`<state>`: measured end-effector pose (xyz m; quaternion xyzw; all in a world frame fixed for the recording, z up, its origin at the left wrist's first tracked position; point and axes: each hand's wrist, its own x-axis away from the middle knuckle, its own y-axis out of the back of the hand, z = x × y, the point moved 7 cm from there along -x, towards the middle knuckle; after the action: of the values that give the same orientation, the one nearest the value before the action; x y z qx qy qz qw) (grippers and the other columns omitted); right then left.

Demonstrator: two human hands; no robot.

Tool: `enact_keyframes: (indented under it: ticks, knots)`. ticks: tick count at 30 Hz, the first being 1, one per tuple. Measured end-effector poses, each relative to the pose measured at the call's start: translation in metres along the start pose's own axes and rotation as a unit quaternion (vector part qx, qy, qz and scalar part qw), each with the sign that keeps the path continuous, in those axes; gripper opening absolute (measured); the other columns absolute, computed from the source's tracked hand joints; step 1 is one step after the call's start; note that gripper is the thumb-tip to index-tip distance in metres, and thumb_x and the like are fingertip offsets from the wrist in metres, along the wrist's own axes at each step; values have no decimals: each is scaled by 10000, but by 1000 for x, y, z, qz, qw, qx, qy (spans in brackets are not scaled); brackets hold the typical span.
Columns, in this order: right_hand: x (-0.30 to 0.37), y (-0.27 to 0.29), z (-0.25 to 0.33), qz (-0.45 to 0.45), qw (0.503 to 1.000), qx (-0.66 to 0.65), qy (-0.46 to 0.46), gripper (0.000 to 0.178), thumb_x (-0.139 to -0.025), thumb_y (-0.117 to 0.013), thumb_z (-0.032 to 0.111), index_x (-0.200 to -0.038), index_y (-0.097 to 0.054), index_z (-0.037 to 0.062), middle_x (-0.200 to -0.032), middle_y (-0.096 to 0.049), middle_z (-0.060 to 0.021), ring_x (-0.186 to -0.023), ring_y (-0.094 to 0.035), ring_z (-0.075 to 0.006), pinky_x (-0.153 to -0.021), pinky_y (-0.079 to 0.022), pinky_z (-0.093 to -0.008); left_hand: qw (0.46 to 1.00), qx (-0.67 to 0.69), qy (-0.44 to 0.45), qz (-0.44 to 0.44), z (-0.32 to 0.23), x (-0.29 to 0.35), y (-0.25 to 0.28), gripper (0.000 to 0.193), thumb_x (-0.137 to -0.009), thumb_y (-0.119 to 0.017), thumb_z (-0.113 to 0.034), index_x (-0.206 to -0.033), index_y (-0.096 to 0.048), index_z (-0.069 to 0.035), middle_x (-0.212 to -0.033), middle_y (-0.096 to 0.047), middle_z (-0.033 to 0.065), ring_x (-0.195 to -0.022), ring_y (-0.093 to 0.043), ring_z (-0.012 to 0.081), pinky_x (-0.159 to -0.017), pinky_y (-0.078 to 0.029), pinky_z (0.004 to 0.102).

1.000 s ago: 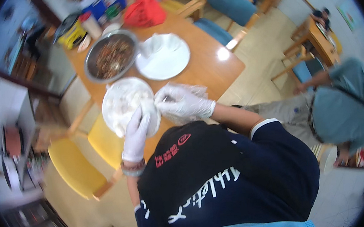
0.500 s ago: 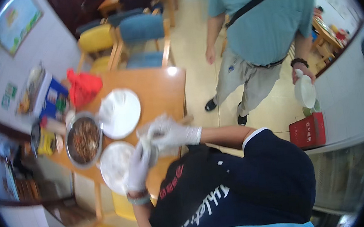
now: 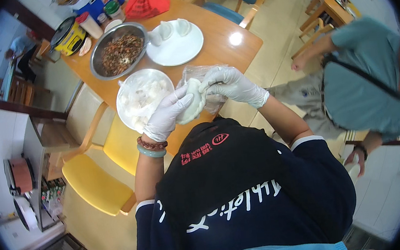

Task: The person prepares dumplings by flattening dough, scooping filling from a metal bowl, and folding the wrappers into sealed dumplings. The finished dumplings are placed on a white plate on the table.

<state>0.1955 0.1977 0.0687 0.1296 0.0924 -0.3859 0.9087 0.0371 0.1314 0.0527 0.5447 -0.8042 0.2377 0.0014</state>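
In white gloves, my hands hold a pale, plump dumpling (image 3: 192,105) over the near side of the table. My left hand (image 3: 164,116) supports it from the left, thumb across its front. At its right edge, the fingers of my right hand (image 3: 234,85) pinch the dough, which shows a pleated rim. Just behind lies a crumpled clear plastic bag (image 3: 215,103). By my left hand is a white plate (image 3: 120,104) of pale dough pieces, partly under clear plastic. Beyond it stand a steel bowl (image 3: 100,76) of brown chopped filling (image 3: 122,55) and a white plate (image 3: 181,52) with several shaped dumplings.
A red plastic bag (image 3: 147,2), a bottle with a red lid (image 3: 89,25) and a yellow-and-black pot (image 3: 69,37) are at the table's far left. Yellow chairs (image 3: 97,183) stand left of me. A person in a green shirt (image 3: 363,70) is close on the right.
The view has swung, so the table shows higher and the green-shirted person farther right. My hands remain together at the dumpling, now seen more plainly.
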Motion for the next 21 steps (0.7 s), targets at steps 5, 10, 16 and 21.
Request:
enact_keyframes:
  ticks: [5,10,16,21]
  knots:
    - [-18,-33,-37,-19,981,-150,-118,140,-903,-730,52,-1025,-671,14,-1043,-676,-56,-988,-641,-124,-879,-525,-293,983,-152,-71,-70,-1,13,34,507,-1019,-602,-248,-1448,-498,2,-1298,-614,47,-1165,-565,122,-1007,-465,285]
    - [-21,-54,-61,-51,986,-137,-82,186,-898,-735,46,-1001,-580,44,-992,-623,-15,-953,-629,-94,-844,-521,-256,973,-209,-55,-82,22,26,52,511,-1024,-590,-250,-1454,-491,10,-1327,-595,43,-1217,-528,125,-1047,-429,284]
    - [-36,-68,-68,11,991,-108,-74,147,-888,-722,13,-996,-626,39,-999,-645,-19,-943,-639,-101,-840,-526,-259,961,-215,-83,-151,31,33,61,503,-1020,-602,-251,-1442,-506,3,-1290,-613,47,-1196,-544,119,-1033,-445,286]
    - [-63,-54,-28,195,980,36,31,239,-856,-721,-15,-1090,-721,34,-1057,-692,-53,-967,-655,-146,-873,-533,-287,990,35,-52,-125,38,36,69,490,-1010,-613,-232,-1421,-510,15,-1290,-631,80,-1184,-594,145,-1004,-487,286]
